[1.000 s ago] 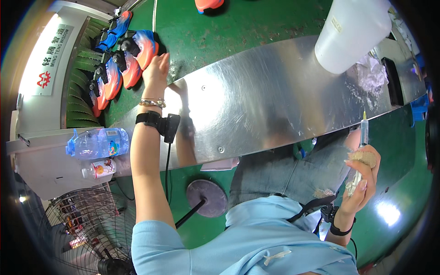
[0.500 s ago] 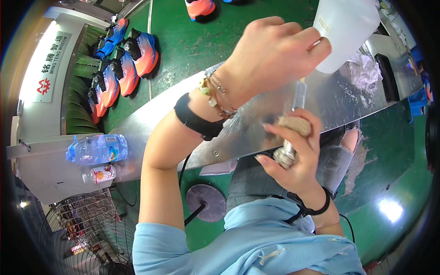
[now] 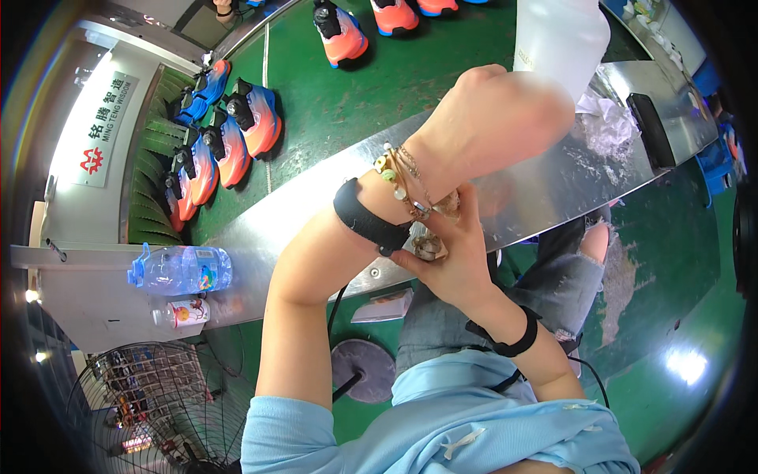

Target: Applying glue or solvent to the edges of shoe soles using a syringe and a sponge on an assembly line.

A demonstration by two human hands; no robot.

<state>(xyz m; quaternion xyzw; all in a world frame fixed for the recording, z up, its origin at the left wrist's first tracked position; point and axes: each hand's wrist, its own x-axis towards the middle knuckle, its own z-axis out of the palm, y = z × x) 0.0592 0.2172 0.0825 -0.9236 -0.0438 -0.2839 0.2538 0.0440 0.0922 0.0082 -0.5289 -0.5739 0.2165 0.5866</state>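
My left hand [image 3: 505,118] is raised over the metal ledge [image 3: 489,205], close to a white translucent plastic container [image 3: 553,35]. Motion smears its far end, so its fingers cannot be read. Beads and a black band circle that wrist. Below it, my right hand [image 3: 462,257] is curled around a tan, rough-looking wad [image 3: 448,205] and a shiny greyish piece [image 3: 428,247]. My left wrist partly covers these, and their exact kind cannot be made out.
Orange-and-blue shoes [image 3: 253,118] stand on the green surface at left, with more shoes [image 3: 341,35] at the far side. A water bottle [image 3: 189,268] and a small bottle [image 3: 183,313] lie at left. Crumpled white material [image 3: 606,126] and a black oblong object [image 3: 651,130] lie at right.
My right hand has moved left, beneath my left wrist. My left hand has shifted slightly down and right and is now blurred. The view has tilted, bringing more far shoes into sight.
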